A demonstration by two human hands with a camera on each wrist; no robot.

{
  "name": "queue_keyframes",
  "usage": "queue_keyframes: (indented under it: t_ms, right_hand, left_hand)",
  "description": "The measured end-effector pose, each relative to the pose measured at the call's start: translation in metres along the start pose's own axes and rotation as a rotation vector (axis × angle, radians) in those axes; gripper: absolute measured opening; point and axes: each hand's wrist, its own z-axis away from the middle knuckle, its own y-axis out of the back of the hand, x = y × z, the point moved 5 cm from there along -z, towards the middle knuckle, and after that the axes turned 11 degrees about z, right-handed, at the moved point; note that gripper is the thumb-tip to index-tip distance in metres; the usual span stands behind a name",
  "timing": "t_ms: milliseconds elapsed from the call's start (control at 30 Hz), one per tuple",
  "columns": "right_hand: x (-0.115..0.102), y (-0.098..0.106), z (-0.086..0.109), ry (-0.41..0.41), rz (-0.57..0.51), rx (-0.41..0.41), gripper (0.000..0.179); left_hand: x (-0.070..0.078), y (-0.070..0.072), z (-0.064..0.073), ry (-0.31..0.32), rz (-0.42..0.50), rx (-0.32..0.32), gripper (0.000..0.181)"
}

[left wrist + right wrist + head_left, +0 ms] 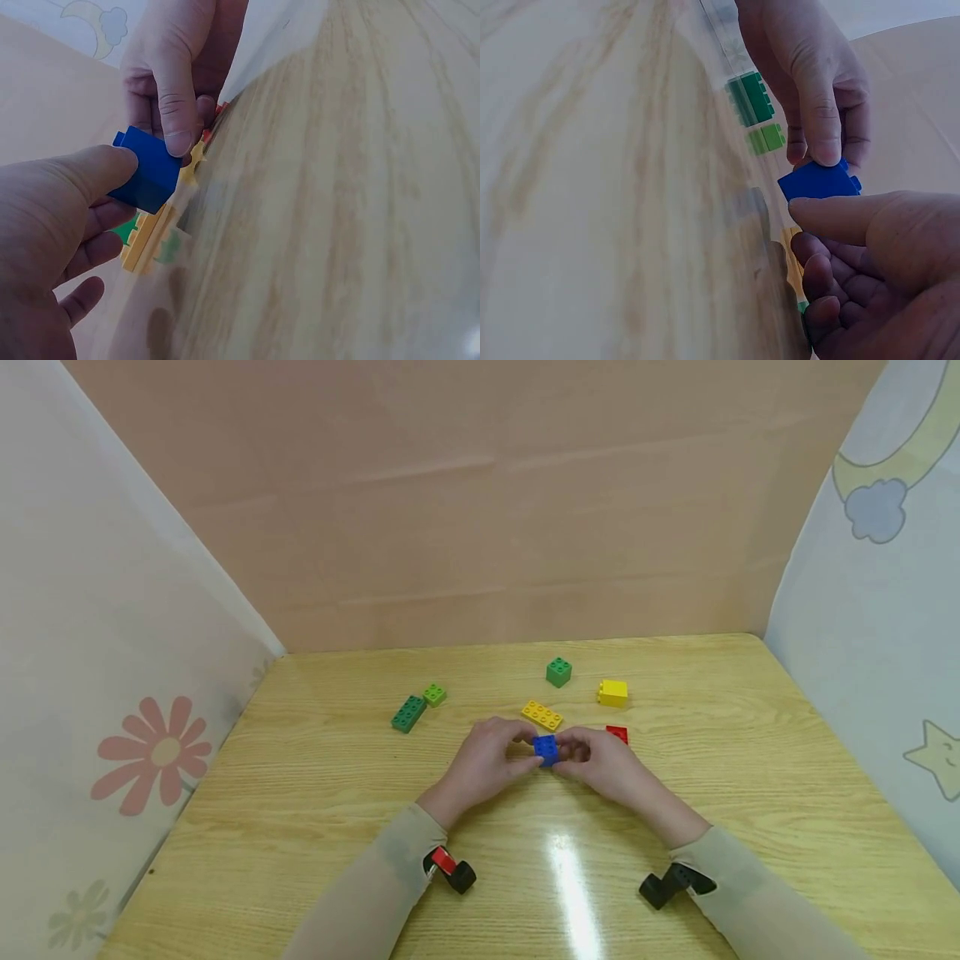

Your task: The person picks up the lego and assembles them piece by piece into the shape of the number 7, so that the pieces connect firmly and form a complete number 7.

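Between my two hands is a small blue toy building brick (546, 750), studs up in the head view. My left hand (483, 764) pinches its left side, with the thumb (112, 169) flat on one face. On the opposite side, my right hand (603, 764) grips it with thumb and fingers, and the right thumb (840, 216) lies along its lower edge. The wrist views show the blue brick (817, 182) held above the table. Just beyond the hands lies a flat yellow-orange brick (542, 715). A red brick (617, 733) is partly hidden behind my right hand.
Farther back on the wooden table (285, 793) stand a green brick (558, 672) and a yellow brick (612, 693), the yellow one on its side. To the left, a long dark green brick (408, 714) lies beside a light green brick (434, 695). Panels (480, 527) border the table.
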Motion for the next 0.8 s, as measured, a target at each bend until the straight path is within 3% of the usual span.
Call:
queue_keyframes:
  t_ms: [800]
  right_hand:
    - [-0.0013,-0.0009,-0.0019,-0.001,0.065,-0.026,0.026]
  left_hand:
    - [-0.0053,-0.0058,0.0003,0.020,-0.053,-0.024,0.020]
